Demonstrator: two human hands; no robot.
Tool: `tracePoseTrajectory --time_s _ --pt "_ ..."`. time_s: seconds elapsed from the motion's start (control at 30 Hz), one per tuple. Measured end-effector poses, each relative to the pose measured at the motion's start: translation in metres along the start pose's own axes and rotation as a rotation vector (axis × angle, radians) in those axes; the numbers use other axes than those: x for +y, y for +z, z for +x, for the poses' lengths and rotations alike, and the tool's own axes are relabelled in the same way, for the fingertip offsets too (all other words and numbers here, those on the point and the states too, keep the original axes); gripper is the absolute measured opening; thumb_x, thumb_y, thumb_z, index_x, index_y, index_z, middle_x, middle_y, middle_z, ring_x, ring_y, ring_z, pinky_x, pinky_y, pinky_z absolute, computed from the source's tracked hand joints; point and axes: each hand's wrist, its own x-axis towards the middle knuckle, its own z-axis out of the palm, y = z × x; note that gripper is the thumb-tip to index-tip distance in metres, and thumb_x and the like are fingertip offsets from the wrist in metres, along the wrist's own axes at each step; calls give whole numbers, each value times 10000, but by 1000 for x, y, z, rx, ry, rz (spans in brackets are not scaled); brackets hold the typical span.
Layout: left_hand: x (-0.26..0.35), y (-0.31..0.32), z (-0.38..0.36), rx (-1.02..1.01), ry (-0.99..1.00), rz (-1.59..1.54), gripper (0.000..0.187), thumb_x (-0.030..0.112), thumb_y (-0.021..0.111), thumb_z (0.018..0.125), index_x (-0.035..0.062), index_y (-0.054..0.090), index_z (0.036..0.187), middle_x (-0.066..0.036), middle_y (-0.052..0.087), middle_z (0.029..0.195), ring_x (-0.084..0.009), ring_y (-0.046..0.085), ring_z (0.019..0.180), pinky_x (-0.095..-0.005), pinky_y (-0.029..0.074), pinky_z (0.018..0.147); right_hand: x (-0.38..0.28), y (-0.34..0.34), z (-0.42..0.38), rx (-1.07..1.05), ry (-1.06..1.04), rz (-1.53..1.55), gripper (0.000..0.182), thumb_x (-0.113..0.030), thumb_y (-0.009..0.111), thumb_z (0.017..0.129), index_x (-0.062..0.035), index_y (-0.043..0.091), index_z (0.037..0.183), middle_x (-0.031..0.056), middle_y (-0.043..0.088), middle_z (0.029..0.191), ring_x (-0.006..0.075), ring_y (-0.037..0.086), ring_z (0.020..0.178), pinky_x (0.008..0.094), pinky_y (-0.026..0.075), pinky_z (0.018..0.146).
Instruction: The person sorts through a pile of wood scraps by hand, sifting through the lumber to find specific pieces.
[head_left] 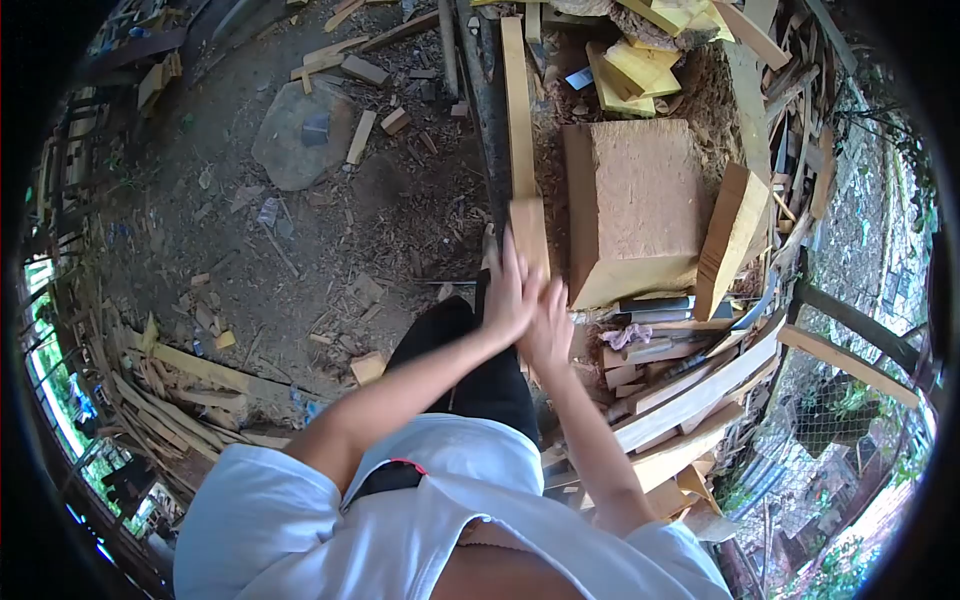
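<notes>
Sawdust ground (330, 230); both hands (left (512, 290), right (548, 330)) around plank (527, 232).

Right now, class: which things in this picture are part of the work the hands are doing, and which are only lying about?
In hand:
left hand and right hand, together at the near end of the long wooden plank

Lying about:
big wooden block
flat stone on the dirt
yellow offcuts
stacked boards
wood chips
</notes>
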Motion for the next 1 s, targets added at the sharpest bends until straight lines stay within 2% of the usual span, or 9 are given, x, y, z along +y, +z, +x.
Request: tracePoseTrajectory --time_s 0.03,0.1,0.23,0.33,0.43,0.63,0.8,0.9,1.0 --pt "4 -2 -24 -87 -112 -17 722 228 523 918 -55 109 1438 -322 334 1218 -498 445 1085 -496 394 939 2 0 -20 -53 7 -2 574 -200 561 822 -86 379 1354 210 479 1122 325 554 981 368 566 632" --pt "-5 7 -47 0 -26 69 790 252 564 881 35 81 1466 -243 383 1099 -468 569 847 -506 510 703 2 -2 -32 -59 -17 -21 557 -204 557 826 -83 379 1340 203 477 1092 323 555 967 367 566 624" --pt "2 -3 -2 -39 -92 -33 712 208 541 915 -19 129 1450 -284 357 1184 -455 448 1083 -472 400 925 -3 -11 6 -95 -16 11 540 -207 549 833 -81 370 1326 190 473 1051 322 554 965 369 565 611" --pt "3 -14 80 87 20 -23 703 230 548 904 2 167 1450 -311 368 1213 -493 492 1052 -494 454 863 -11 -13 78 154 -79 53 554 -194 563 824 -96 381 1338 173 484 1090 310 593 900 340 553 506" --pt "-4 -28 186 186 170 -23 676 283 563 903 -19 250 1420 -352 383 1224 -485 489 1086 -480 426 930 -28 -32 174 223 -77 179 521 -174 540 840 -118 405 1341 228 456 1207 378 571 967 429 561 639" --pt "35 -60 302 117 80 120 647 293 601 849 18 329 1368 -297 424 1175 -446 483 1109 -456 410 953 -46 -67 281 294 -51 155 456 -190 538 845 -101 473 1288 173 441 1155 357 493 1100 452 543 761" --pt "17 -32 223 180 137 70 646 284 563 907 -1 274 1409 -324 422 1188 -467 476 1098 -472 395 968 -28 -42 206 234 -56 217 539 -163 544 841 -76 404 1354 245 387 1337 410 489 1155 439 556 758" --pt "15 -20 111 29 45 18 695 322 521 940 2 177 1452 -398 273 1363 -515 400 1220 -501 378 1001 -16 -19 100 81 15 91 654 -181 564 821 -99 317 1420 250 430 1300 382 567 1047 424 559 708" --pt "10 -8 10 -62 -79 -22 714 244 536 908 3 143 1454 -312 366 1205 -512 497 1014 -516 455 839 -8 -1 8 -8 56 42 649 -205 558 828 -94 302 1414 206 471 1131 347 548 1019 372 560 590"
